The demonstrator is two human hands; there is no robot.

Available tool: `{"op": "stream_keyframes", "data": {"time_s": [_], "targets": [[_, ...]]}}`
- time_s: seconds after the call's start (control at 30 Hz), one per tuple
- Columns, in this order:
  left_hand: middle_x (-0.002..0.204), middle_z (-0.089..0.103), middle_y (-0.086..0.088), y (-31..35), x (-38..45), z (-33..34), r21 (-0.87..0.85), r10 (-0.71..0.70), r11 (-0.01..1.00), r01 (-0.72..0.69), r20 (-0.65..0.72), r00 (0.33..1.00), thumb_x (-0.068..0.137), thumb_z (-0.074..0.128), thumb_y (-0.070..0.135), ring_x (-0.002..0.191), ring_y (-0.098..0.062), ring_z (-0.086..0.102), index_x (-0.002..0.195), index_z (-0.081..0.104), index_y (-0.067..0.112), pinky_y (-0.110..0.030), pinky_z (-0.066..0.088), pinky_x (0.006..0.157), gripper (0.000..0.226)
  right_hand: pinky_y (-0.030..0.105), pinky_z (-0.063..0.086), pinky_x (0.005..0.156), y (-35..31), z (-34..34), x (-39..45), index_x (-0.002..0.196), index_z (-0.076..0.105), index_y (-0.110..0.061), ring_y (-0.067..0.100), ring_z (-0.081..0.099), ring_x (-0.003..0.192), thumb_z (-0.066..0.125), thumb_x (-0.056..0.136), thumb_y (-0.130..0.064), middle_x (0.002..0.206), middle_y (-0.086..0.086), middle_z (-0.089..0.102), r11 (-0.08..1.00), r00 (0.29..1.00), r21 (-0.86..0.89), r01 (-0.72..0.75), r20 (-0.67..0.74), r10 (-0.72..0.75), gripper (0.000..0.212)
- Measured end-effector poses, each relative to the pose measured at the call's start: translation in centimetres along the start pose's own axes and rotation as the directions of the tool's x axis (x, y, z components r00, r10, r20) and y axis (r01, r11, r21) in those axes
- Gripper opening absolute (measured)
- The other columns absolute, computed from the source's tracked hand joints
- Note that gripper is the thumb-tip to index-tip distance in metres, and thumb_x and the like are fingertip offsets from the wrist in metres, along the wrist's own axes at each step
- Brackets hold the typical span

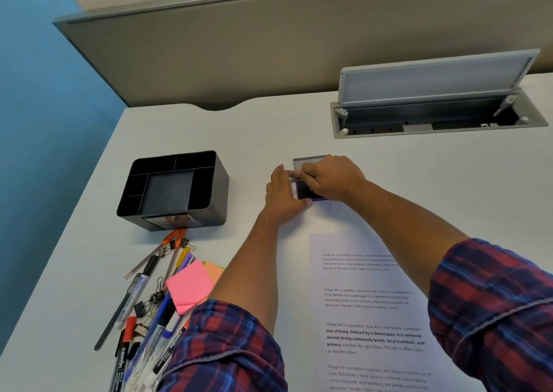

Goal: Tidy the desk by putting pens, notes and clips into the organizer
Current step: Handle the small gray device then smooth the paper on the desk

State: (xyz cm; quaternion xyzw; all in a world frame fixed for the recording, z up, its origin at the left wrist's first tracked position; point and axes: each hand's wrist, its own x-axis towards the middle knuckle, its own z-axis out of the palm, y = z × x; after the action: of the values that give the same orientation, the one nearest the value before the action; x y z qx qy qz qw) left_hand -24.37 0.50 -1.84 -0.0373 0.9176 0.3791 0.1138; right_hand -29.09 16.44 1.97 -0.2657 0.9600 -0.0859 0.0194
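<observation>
Purple-edged and dark in the middle, a small square pad [308, 192] is being held flat on the desk [269, 128] by both hands, at the far end of a printed sheet [371, 317]. It is judged to be a pad of notes, though most of it is hidden. The left hand [282, 197] is being curled round its left edge, thumb at the near corner and fingertips at the far one. The right hand [332, 179] is being closed over its top, pinching near the far edge, where a grey flap or cover [308, 160] is showing; whether that flap is part of the pad cannot be told.

The organizer [173, 189] is standing well apart to the left, its compartments open upward. Pens [140, 290], clips [155, 297] and pink notes [190, 287] are lying in a heap just near of it.

For the step in hand, the pad is best squared and gripped by opposite edges so that no leaves are fanning out. It is then best carried level to the left and lowered into the wide square middle compartment, which appears the best fit. The heap is being left for later.
</observation>
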Motion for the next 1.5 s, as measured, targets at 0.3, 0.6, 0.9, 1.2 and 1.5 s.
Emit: {"op": "stream_keyframes", "data": {"time_s": [0.3,0.6,0.9,1.2,1.5], "targets": [[0.165,0.008,-0.008,0.0,0.0,-0.1,0.009,0.007,1.0,-0.007,-0.009,1.0,0.081,0.079,0.029,0.15,-0.031,0.014,0.144,0.039,0.018,-0.04,0.019,0.118,0.075,0.033,0.055,0.067,-0.1,0.4,-0.5,0.098,0.06,-0.027,0.018,0.058,0.066,0.032,0.103,-0.048,0.076,-0.001,0.062,1.0,1.0,-0.031,0.003,-0.016,-0.004,0.036],[0.161,0.017,-0.009,0.1,-0.1,-0.1,-0.021,0.015,1.0,-0.015,0.0,1.0,0.069,0.074,0.043,0.148,-0.029,0.018,0.139,0.042,0.019,-0.038,0.02,0.116,0.08,0.032,0.049,0.073,0.0,-1.7,-0.5,0.099,0.062,-0.028,0.019,0.06,0.078,0.034,0.103,-0.052,0.091,0.001,0.068,0.997,0.996,0.006,-0.075,0.05,0.074,0.037],[0.136,0.038,-0.002,-0.1,-0.3,0.1,-0.052,0.045,0.998,-0.048,-0.053,0.998,0.066,0.077,0.039,0.122,-0.024,0.04,0.127,0.041,0.023,-0.047,0.042,0.107,0.073,0.024,0.054,0.079,3.7,0.1,-2.4,0.102,0.063,-0.016,0.014,0.061,0.081,0.063,0.094,-0.043,0.094,-0.004,0.064,0.598,0.821,0.765,-0.239,-0.169,0.545,0.029],[0.152,0.029,-0.006,-0.8,0.6,0.6,0.011,0.057,0.998,-0.056,-0.05,0.997,0.073,0.083,0.036,0.142,-0.029,0.029,0.127,0.043,0.028,-0.051,0.033,0.115,0.068,0.026,0.05,0.089,2.9,2.4,-0.5,0.118,0.062,-0.023,0.019,0.063,0.106,0.063,0.096,-0.031,0.125,0.003,0.066,0.706,0.876,0.653,-0.275,-0.133,0.464,0.024],[0.158,0.022,-0.007,-1.4,1.0,0.8,0.014,0.066,0.998,-0.065,-0.054,0.996,0.075,0.084,0.032,0.148,-0.026,0.02,0.131,0.045,0.025,-0.041,0.024,0.119,0.068,0.039,0.053,0.091,4.1,3.0,1.3,0.126,0.057,-0.03,0.03,0.059,0.121,0.059,0.097,-0.037,0.145,0.005,0.054,0.819,0.903,0.444,-0.363,-0.05,0.427,0.03]]}}
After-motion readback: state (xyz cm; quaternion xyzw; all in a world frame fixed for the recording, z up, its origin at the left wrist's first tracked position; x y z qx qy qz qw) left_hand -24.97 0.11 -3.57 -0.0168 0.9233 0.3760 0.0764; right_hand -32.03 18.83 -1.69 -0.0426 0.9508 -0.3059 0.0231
